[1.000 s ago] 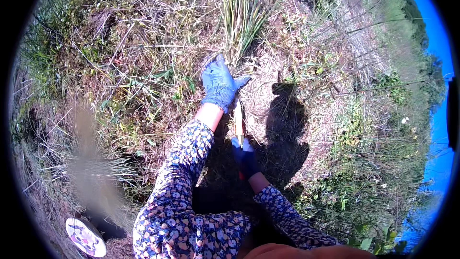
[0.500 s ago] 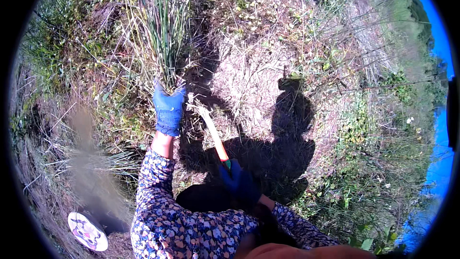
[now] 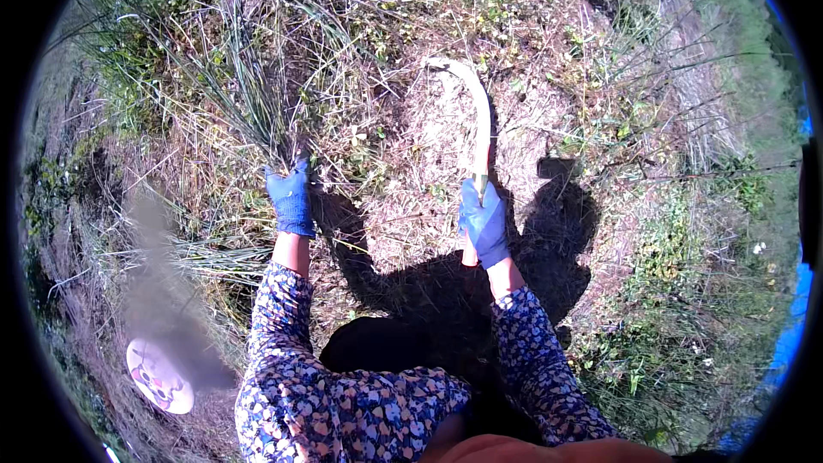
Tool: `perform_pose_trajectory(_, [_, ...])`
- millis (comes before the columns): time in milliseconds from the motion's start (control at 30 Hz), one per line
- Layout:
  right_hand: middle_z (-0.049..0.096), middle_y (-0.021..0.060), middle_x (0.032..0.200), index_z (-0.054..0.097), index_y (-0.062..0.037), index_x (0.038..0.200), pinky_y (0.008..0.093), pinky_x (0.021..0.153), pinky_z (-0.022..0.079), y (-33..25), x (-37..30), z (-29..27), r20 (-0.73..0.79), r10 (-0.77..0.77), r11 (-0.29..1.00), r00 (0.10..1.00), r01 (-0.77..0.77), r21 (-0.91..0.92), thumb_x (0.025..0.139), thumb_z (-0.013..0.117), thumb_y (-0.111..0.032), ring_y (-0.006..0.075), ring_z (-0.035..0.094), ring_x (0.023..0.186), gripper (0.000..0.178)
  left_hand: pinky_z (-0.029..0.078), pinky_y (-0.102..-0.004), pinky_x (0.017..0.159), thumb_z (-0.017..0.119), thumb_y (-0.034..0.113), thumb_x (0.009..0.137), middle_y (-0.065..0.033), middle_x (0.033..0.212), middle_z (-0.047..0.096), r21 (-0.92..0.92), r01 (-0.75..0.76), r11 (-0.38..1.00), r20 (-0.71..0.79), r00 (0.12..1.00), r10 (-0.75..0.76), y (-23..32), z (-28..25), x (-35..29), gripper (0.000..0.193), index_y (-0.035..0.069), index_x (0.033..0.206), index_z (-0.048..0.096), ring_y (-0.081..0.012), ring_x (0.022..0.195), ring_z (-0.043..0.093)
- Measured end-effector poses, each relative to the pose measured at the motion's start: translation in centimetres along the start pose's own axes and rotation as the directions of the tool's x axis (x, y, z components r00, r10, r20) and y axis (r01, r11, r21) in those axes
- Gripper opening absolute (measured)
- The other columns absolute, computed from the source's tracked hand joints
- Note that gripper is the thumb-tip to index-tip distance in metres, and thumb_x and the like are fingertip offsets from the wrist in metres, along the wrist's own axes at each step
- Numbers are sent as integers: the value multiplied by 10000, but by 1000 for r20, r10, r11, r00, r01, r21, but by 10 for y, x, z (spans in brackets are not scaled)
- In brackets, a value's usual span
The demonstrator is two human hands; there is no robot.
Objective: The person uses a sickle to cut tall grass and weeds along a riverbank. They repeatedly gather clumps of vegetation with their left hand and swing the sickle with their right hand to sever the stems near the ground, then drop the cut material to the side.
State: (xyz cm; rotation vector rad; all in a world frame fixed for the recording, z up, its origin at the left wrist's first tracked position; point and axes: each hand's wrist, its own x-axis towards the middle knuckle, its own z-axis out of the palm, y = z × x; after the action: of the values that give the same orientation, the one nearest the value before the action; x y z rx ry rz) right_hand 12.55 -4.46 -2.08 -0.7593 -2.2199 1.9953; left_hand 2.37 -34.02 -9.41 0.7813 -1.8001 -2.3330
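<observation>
the left hand point(image 3: 291, 197), in a blue cloth glove, is closed around the low end of a bunch of long, thin, green and straw-coloured grass point(image 3: 250, 94). the grass sticks up and away from the person, leaning a little to the left, and its stems spread apart toward the top. i cannot tell if the bunch is cut free or not. the right hand point(image 3: 486, 223), in a blue glove too, is wrapped tight around the handle of a sickle with a pale curved blade and an orange-red handle point(image 3: 483, 116). the sickle is to the right of the grass, well apart from it. its blade points away from the person, and its tip bends over to the left. the red end of the handle pokes out below the right hand.

both arms have dark blue sleeves with a pale flower print point(image 3: 281, 313). under the sickle is dry, brown ground with bits of straw point(image 3: 429, 141). a dark shadow of the person point(image 3: 557, 223) lies just beside the right hand. more long grass point(image 3: 225, 259) lies near the left arm. at the low left is a round, white, flat thing with a pink and dark picture point(image 3: 160, 375).
</observation>
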Motion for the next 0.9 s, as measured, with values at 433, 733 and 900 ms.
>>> perform_pose_trajectory(433, [517,-25,698,569,-59,1004,284,509,407,147,-112,2,32,134,957,990,-121,-262,976,550,-221,72,498,606,166,516,-292,745,775,78,786,-97,1040,672,-177,-93,980,46,994,102,-18,-15,0,483,-53,1186,537,-160,828,625])
perform_pose_trajectory(733, [444,-58,628,508,-124,970,223,383,362,26,-10,25,95,122,975,988,-137,177,974,559,-222,58,426,449,110,323,-441,1088,763,241,821,-249,1352,451,629,-529,570,-161,629,761,54,-42,-60,737,-46,1386,388,-358,1264,427])
perform_pose_trajectory(900, [500,59,608,521,-54,971,339,448,396,91,-37,75,135,-92,920,986,137,-367,964,565,-299,179,501,474,249,373,-437,1049,709,149,807,-128,1289,528,532,-844,71,399,324,858,126,-7,-93,555,62,1319,513,-316,1238,467])
